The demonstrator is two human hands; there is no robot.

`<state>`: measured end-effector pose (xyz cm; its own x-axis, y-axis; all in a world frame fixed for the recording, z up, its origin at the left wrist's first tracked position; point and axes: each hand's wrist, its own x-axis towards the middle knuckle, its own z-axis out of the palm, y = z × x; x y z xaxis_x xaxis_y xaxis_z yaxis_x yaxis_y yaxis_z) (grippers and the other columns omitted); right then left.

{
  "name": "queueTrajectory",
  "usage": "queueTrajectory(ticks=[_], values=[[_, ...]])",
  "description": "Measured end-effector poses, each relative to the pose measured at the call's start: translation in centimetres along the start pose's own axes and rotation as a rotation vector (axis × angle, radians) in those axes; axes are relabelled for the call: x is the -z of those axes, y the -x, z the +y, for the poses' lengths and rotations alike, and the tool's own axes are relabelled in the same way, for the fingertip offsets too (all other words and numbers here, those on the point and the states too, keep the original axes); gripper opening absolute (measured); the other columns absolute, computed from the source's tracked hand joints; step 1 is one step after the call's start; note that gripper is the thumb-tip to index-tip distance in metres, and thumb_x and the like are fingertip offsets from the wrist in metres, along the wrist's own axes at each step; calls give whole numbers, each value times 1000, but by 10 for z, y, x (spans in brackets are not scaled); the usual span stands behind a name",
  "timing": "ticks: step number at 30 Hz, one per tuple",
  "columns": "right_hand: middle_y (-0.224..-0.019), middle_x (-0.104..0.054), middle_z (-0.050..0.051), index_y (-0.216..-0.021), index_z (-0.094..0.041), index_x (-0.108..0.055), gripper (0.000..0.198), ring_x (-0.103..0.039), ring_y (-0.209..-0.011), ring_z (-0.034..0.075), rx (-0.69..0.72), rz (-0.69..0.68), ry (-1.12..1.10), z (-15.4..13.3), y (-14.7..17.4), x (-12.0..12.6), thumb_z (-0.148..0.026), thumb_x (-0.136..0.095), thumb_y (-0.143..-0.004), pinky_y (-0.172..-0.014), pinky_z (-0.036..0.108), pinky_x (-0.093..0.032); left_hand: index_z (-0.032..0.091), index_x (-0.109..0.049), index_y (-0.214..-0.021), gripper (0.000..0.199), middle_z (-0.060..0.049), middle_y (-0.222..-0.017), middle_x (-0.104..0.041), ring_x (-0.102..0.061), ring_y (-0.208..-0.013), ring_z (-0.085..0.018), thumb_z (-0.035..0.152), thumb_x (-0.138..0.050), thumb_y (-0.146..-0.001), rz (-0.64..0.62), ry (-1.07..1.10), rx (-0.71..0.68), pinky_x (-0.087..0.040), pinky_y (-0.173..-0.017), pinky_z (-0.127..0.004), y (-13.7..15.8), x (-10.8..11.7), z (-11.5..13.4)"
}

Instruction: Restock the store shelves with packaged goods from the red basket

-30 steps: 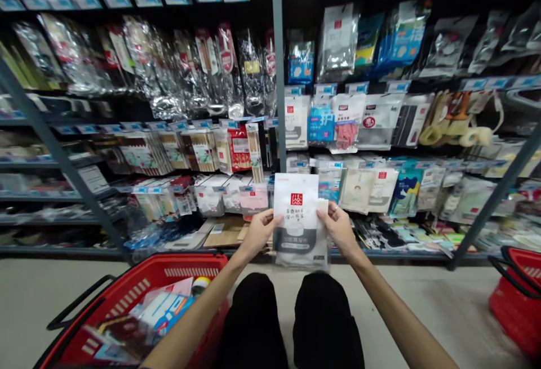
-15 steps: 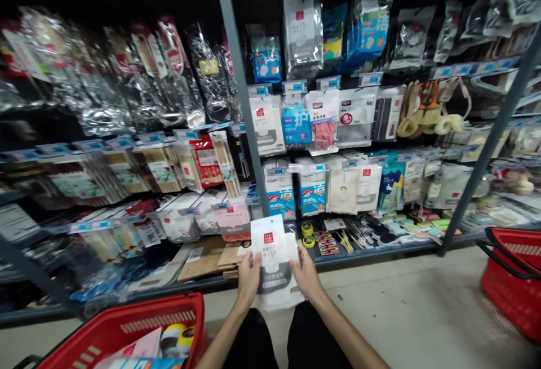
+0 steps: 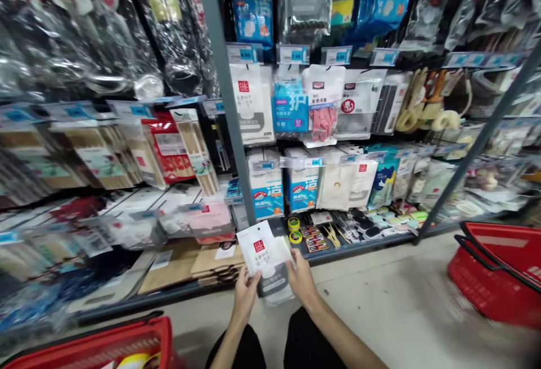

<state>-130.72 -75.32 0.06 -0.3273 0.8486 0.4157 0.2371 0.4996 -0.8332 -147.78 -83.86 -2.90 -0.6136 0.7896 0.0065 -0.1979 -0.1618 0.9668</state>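
Observation:
In front of my knees is a flat white-and-grey packet (image 3: 264, 248) with a red square logo and a hang hole, tilted to the left. My left hand (image 3: 245, 293) pinches its lower left edge, thumb on the front. On its right side my right hand (image 3: 301, 280) grips the edge, with the fingers hidden behind. A pale layer shows along the packet's right side; whether it is a second packet I cannot tell. What the packet contains does not show.
Shelf racks of hanging packages rise ahead, split by a grey post (image 3: 226, 93). Yellow tape rolls (image 3: 295, 237) and flat cardboard pieces (image 3: 173, 265) lie on the bottom shelf. A red basket (image 3: 127, 341) stands at lower left, another red basket (image 3: 499, 279) at right.
The packet has turned from nearly upright to leaning left, still between both hands. My view has moved closer to the shelves, and the left basket shows less of its contents.

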Motion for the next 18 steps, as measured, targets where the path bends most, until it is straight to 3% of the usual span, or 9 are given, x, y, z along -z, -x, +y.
queueTrajectory(ticks=[5,9,13,18], values=[[-117,-73,14,-124,-17,-59,33,-70,-108,27,-21,109,21,2,-5,-12,-34,-44,-100,-94,40,-55,16,-65,-110,67,-18,-122,-74,-67,-122,-37,59,-85,-64,12,-3,71,-51,-106,-44,-14,-6,-14],[-119,-72,15,-125,-17,-58,34,-71,-109,28,-57,190,-15,5,-10,-24,-35,-44,-100,-94,40,-56,16,-65,-111,70,-18,-123,-73,-64,-126,-38,64,-83,-64,99,-39,62,-49,-110,-45,-19,-11,-19],[-124,-70,16,-129,-19,-55,37,-69,-115,29,-78,213,-105,11,-12,-42,-39,-46,-99,-99,44,-56,17,-63,-112,72,-17,-117,-75,-70,-117,-39,69,-78,-65,207,-82,4,-56,-99,-46,-20,-10,-26],[-140,-57,18,-151,-29,-35,55,-61,-128,32,-91,310,-233,12,-9,-49,-44,-46,-100,-104,53,-56,20,-63,-121,70,-22,-135,-66,-56,-136,-43,68,-71,-71,305,-252,-146,-45,-115,-52,-12,-7,-39]])
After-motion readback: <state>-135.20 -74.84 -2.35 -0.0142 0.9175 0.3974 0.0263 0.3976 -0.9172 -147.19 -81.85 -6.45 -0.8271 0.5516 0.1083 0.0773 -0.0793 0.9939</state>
